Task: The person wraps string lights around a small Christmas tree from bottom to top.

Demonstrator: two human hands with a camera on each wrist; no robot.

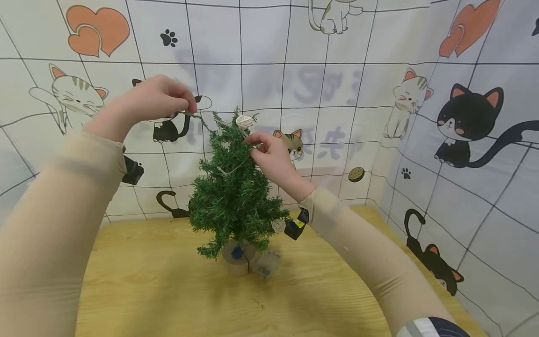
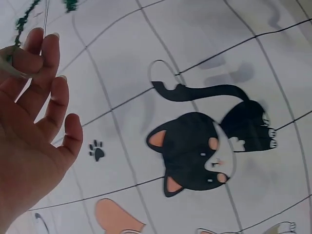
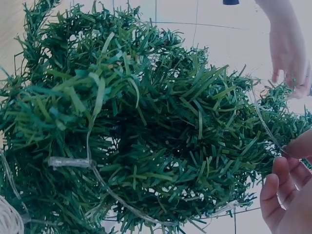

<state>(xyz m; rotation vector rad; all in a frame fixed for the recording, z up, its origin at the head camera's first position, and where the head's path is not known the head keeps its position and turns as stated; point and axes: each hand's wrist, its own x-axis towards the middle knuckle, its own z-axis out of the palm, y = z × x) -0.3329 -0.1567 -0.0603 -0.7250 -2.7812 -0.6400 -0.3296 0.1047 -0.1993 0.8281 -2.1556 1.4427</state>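
Note:
A small green artificial Christmas tree (image 1: 229, 201) stands on the table, with a clear light-string wire (image 3: 109, 192) draped over its branches. My left hand (image 1: 157, 100), up at the left of the treetop, pinches a thin green strand (image 2: 20, 27) and a clear wire between thumb and fingers. At the upper right of the tree, my right hand (image 1: 271, 157) pinches the clear wire with thumb and fingertips, close against the needles. Near the top sits a white woven ball (image 1: 244, 122); another woven ball (image 1: 278, 225) hangs low on the right.
Under the tree is a pale round base (image 1: 236, 267) with a blue spot. Beside it lies a small clear plastic packet (image 1: 268, 263). A wood-grain table (image 1: 168, 290) carries them, and a cat-print cloth (image 1: 269, 37) hangs behind and to the right.

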